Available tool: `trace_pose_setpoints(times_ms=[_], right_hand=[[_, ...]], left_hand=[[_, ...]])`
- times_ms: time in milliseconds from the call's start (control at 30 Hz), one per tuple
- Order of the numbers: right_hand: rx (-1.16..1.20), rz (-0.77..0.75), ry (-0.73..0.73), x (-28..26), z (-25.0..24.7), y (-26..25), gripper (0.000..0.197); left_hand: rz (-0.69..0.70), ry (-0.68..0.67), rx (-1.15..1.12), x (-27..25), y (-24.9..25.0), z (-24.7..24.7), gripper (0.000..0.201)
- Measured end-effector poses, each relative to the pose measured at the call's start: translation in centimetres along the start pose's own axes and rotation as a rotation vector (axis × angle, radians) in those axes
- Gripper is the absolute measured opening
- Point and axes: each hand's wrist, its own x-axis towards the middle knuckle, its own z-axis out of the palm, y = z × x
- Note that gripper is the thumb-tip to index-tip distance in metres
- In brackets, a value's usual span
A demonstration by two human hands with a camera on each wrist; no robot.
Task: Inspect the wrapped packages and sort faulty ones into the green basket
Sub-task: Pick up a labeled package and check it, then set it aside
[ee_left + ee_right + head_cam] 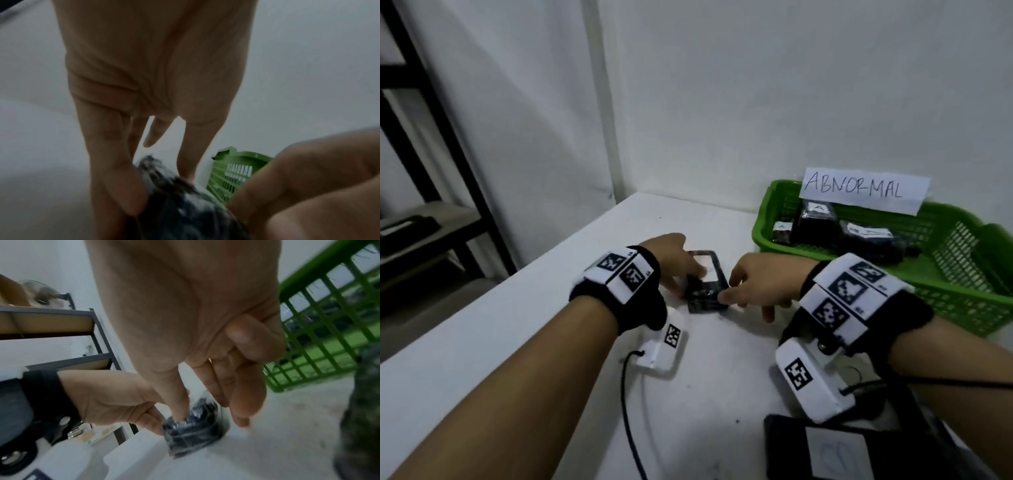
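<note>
A small black wrapped package [705, 298] with a white label lies on the white table [517, 342]. My left hand [688, 277] holds its left side, thumb and fingers curled at the edge [152, 417]. My right hand [732, 284] pinches its right side, with the thumb tip down on the wrap [179, 410]. In the left wrist view the package [185, 203] sits between my fingers. The green basket [962, 308] stands at the right, just beyond my right wrist.
A paper sign reading ABNORMAL [859, 190] leans on the basket's back wall, and several black packages [818, 226] lie inside. Another black package with a white label [825, 448] lies near the front right. A dark shelf rack [431, 171] stands left of the table.
</note>
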Motion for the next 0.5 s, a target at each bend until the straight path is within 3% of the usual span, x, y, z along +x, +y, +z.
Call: trace_pose_setpoints(times_ms=[133, 267, 400, 500], right_hand=[[0.185, -0.026, 0.03, 0.4, 1.4, -0.1, 0.029], [0.521, -0.105, 0.203, -0.8, 1.6, 0.0, 0.026], [0.94, -0.196, 0.264, -2.8, 1.0, 0.5, 0.026], [1.113, -0.263, 0.358, -4.9, 0.1, 1.7, 0.021]], left_hand=[[-0.007, 0.002, -0.25, -0.6, -1.7, 0.1, 0.048], [0.082, -0.069, -0.622, -2.9, -2.5, -1.6, 0.015], [0.182, -0.082, -0.791, -4.6, -1.6, -1.9, 0.017], [0.275, -0.093, -0.882, -5.5, 0.5, -1.2, 0.045]])
